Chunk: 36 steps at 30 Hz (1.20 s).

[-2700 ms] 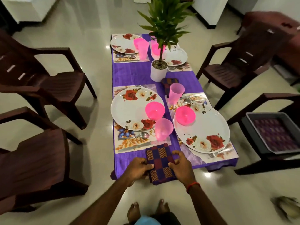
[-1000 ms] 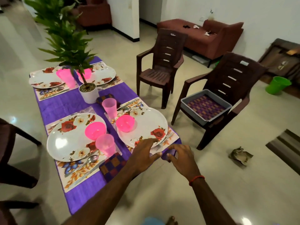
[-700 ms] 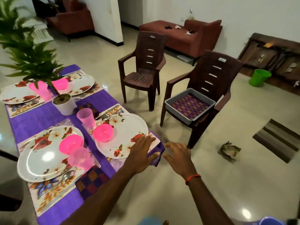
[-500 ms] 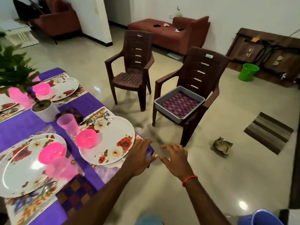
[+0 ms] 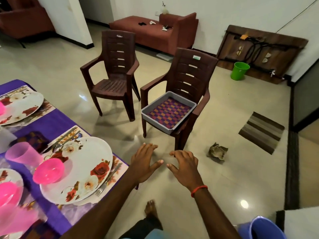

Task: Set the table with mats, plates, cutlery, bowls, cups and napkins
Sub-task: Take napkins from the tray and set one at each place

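A checked napkin (image 5: pixel 170 112) in purple, orange and maroon squares lies flat in the grey tray (image 5: pixel 156 124) on the nearer brown plastic chair (image 5: pixel 191 73). Short of it, the left hand (image 5: pixel 144 164) and right hand (image 5: pixel 185 168) hover empty, fingers loosely spread.

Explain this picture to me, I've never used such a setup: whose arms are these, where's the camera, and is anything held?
No machine here: these are a person's two bare arms, filmed by one wide-angle camera worn on their head, looking forward and down. The left hand and right hand hover above the floor beside the purple-clothed table, fingers spread, holding nothing. On the table lie a floral plate, a pink bowl on it, a pink cup and a fork. Ahead, a grey tray on a brown chair holds a checked cloth.
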Each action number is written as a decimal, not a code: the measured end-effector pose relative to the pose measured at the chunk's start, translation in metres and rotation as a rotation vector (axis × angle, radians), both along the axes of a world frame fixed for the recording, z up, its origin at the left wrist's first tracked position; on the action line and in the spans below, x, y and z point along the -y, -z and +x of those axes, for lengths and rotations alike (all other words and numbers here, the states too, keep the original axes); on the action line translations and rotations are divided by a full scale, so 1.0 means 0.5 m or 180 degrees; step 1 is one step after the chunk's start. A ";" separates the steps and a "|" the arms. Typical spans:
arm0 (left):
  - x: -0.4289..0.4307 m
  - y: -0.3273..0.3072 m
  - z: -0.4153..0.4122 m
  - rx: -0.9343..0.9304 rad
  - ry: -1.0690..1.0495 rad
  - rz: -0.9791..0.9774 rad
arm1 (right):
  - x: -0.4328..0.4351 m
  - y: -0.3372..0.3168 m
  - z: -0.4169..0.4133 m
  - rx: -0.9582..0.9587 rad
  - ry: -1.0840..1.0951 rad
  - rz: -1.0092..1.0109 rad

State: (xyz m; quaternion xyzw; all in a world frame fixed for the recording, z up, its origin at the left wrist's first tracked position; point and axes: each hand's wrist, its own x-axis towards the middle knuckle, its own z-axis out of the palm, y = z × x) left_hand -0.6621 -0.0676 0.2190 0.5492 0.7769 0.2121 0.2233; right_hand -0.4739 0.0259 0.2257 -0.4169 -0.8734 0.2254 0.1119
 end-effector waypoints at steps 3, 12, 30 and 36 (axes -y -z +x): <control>-0.065 0.007 -0.006 -0.0087 0.0006 -0.0070 | -0.054 0.004 -0.006 0.0053 0.0029 -0.0008; -0.323 0.016 -0.062 0.0032 0.0113 -0.0106 | -0.269 -0.003 -0.057 0.0324 0.0168 -0.0069; -0.592 0.048 -0.205 -0.0106 0.0149 -0.0361 | -0.565 0.025 -0.218 0.0353 0.0100 -0.0191; -0.701 0.073 -0.249 -0.0071 0.0104 -0.0463 | -0.690 0.068 -0.258 0.0353 0.0022 -0.0339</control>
